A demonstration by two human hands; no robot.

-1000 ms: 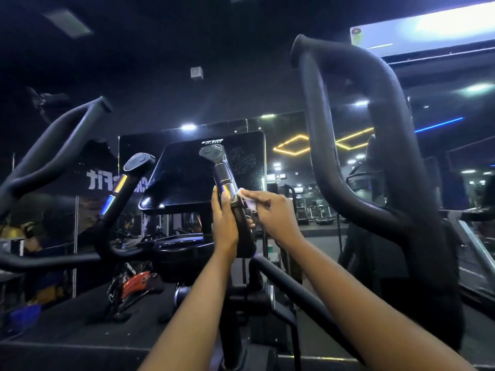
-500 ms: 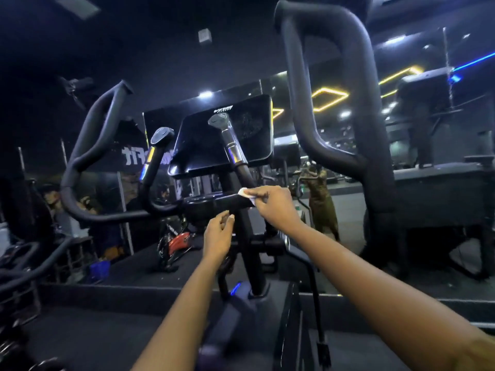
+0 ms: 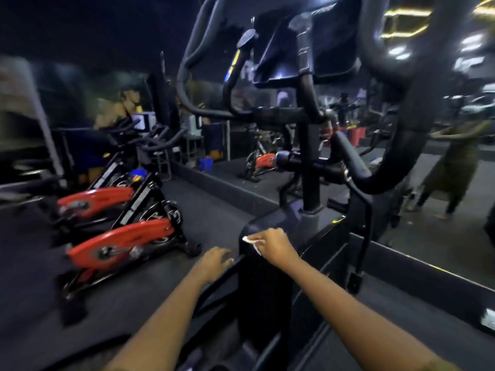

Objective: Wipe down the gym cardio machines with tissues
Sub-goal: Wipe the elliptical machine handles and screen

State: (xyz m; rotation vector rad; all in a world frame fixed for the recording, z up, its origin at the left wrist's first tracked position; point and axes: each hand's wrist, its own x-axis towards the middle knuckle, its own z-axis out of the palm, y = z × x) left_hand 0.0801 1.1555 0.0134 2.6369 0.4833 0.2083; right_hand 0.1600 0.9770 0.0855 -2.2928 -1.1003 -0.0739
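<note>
A small white crumpled tissue (image 3: 250,241) is pinched in the curled fingers of the right hand (image 3: 276,243) and is pressed against the rounded top front edge of the glossy black drive housing (image 3: 263,279) of a black elliptical cardio machine (image 3: 310,162). The left hand (image 3: 214,261) is held lower and just to the left, with its fingers loosely spread and nothing gripped; its fingertips are laid at the upper end of a slanted black bar (image 3: 225,277) that runs down alongside the housing. Both bare forearms are stretched forward from the bottom of the view. Behind the housing a thick black upright post is seen, and at its top a dark tilted console screen (image 3: 308,49) is carried, with short fixed grips beside it. Large curved black swing handles (image 3: 417,124) are seen on either side of the console, the right one much nearer the camera. To the left, well apart from the hands, two spin bikes with red flywheel covers (image 3: 120,242) are parked on the dark rubber floor (image 3: 203,218), one behind the other. Further back a small blue bucket (image 3: 206,163) is set near a mirrored wall, in which another red-covered bike and blurred ceiling lights are reflected. The far background is too blurred to be read.
</note>
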